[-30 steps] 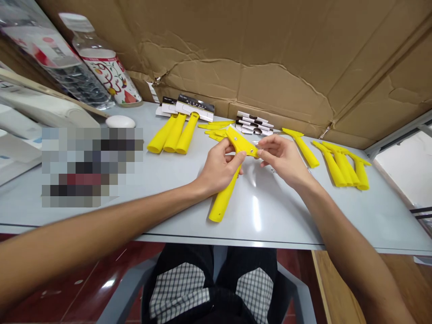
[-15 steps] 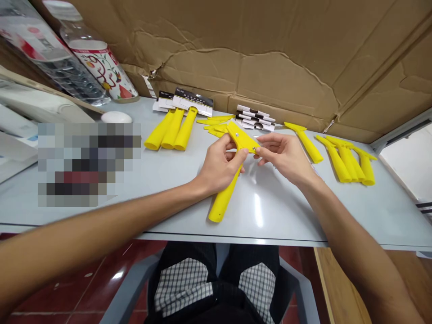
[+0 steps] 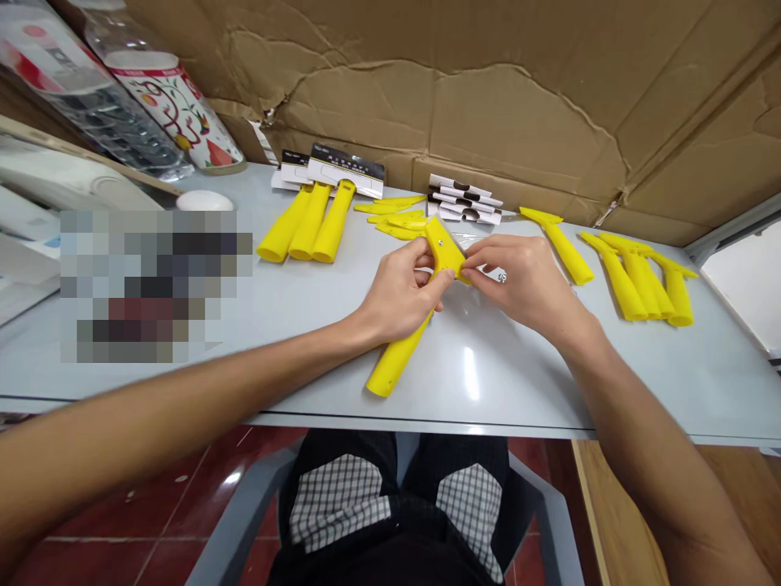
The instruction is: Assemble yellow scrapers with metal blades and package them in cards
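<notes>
My left hand (image 3: 406,289) is closed round the neck of a yellow plastic scraper (image 3: 399,358), its hollow handle slanting down toward the table's near edge. The scraper's wide head is tilted up, with a small screw showing in its face and a thin grey blade-like strip along its far edge. At the head's right corner, the thumb and fingertips of my right hand (image 3: 518,281) are pinched together, covering that corner. Whether they also hold a small part is hidden. Just beside my right fingers lie some tiny metal screws (image 3: 502,277).
Yellow handles with black-and-white cards (image 3: 347,171) lie back left, near loose yellow flat pieces (image 3: 396,207) and folded cards (image 3: 467,199). More yellow scrapers (image 3: 638,277) lie to the right. Bottles (image 3: 176,106) stand far left; cardboard (image 3: 488,106) walls the back.
The scraper's head has turned slightly, and its blade-like edge shows more. My right fingertips have closed over the right corner, hiding the screw seen there before. The view has shifted a little.
</notes>
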### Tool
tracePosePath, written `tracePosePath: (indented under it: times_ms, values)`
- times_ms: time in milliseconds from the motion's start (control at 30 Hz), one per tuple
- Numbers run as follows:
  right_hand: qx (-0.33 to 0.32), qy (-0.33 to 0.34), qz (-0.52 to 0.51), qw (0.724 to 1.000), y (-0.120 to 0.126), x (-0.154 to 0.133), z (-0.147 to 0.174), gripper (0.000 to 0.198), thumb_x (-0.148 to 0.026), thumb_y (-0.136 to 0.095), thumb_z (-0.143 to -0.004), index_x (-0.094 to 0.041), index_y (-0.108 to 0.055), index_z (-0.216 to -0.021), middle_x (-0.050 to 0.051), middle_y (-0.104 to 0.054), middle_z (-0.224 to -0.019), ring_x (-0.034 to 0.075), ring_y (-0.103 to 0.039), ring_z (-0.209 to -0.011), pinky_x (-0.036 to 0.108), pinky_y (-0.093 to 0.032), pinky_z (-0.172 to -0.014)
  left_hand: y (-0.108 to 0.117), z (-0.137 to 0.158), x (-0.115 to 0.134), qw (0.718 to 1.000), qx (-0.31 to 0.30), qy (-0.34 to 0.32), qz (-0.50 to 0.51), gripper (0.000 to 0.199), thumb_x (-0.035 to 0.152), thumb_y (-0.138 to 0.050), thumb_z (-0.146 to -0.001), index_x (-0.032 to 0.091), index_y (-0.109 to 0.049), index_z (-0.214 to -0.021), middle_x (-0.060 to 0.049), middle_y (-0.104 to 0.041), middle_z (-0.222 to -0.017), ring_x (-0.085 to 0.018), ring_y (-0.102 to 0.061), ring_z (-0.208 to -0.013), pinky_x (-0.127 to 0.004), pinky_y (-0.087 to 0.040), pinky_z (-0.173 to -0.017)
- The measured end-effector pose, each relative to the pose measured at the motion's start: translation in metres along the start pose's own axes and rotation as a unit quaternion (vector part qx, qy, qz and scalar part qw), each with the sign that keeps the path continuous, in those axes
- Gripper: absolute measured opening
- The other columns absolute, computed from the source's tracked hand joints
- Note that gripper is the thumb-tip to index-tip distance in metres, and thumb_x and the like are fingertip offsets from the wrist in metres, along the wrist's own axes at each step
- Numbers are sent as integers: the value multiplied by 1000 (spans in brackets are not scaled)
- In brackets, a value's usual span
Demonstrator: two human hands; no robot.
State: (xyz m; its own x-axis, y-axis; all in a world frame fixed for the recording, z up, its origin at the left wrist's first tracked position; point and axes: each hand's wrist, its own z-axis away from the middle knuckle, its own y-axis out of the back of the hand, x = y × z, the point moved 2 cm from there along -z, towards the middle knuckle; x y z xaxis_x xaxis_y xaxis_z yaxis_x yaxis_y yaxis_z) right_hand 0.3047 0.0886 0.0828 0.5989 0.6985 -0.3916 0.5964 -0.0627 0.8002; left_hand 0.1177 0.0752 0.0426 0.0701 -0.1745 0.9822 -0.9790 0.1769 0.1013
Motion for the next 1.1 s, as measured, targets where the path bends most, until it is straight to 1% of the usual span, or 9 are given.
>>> tracePosePath:
  times_ms: [100, 200, 300, 400, 500, 600, 733, 900, 1100]
  values:
    - [-19, -23, -24, 999, -1, -1, 0, 18, -16, -70, -93, -24, -81, -81, 7, -81, -94, 25, -71, -80, 43, -55, -82, 0, 0, -1, 1000, -3, 1, 1, 20, 25, -74, -87, 18, -62, -100, -9, -78, -112, -13, -70, -66, -23, -58, -49]
    - [-19, -25, -17, 999, -4, -1, 1, 18, -15, -67, -92, -23, -79, -81, 8, -80, -94, 25, -69, -81, 42, -53, -81, 1, -1, -3, 1000, 1, 6, -1, 21, 25, -77, -86, 18, -64, -100, -8, -79, -107, -13, -69, -61, -23, -56, -46]
    - [-8, -22, 9, 1000, -7, 1, 1, 20, -12, -63, -90, -22, -78, -82, 8, -78, -90, 24, -67, -81, 40, -51, -79, 1, -2, -6, 1000, -1, 28, -1, 22, 26, -78, -85, 18, -67, -102, -8, -79, -104, -12, -65, -53, -25, -54, -43]
    - [7, -25, 13, 1000, -7, 3, 1, 22, -8, -61, -87, -20, -78, -83, 8, -76, -86, 23, -66, -77, 39, -49, -77, 0, -1, -5, 999, -9, 37, 5, 21, 24, -78, -85, 17, -68, -102, -7, -78, -101, -12, -66, -53, -26, -57, -45]
    - [4, -36, -9, 999, -5, 5, 1, 23, -7, -62, -86, -21, -80, -82, 7, -77, -84, 22, -67, -75, 38, -49, -77, -1, 0, -4, 999, -15, 50, 14, 19, 23, -77, -86, 17, -67, -100, -5, -77, -94, -11, -65, -53, -25, -58, -46]
    - [15, -72, -54, 996, -4, 11, 0, 21, -10, -67, -87, -22, -83, -80, 5, -78, -82, 22, -68, -75, 40, -51, -78, -2, -1, -3, 998, -15, 59, 20, 20, 22, -77, -86, 16, -67, -101, -6, -78, -95, -10, -65, -51, -24, -57, -44]
    - [26, -134, -169, 976, -3, 27, 0, 6, -26, -81, -85, -22, -85, -82, 4, -80, -82, 24, -72, -77, 41, -58, -77, -2, -2, -2, 998, -11, 62, 22, 17, 21, -75, -87, 16, -67, -102, -8, -80, -101, -10, -64, -51, -24, -57, -44]
    - [-28, -200, -269, 942, -2, 39, -1, 27, -45, -94, -79, -21, -83, -86, 5, -78, -74, 19, -69, -62, 36, -58, -60, 0, -2, -4, 998, -10, 58, 28, 21, 23, -77, -86, 16, -67, -103, -10, -81, -105, -10, -64, -49, -25, -56, -42]
    - [-36, -215, -313, 924, 0, 36, -2, 31, -47, -98, -75, -21, -81, -78, 6, -78, -71, 17, -65, -58, 34, -57, -56, 1, -1, -4, 998, -16, 49, 33, 27, 30, -81, -86, 17, -65, -104, -9, -81, -106, -10, -65, -49, -24, -55, -42]
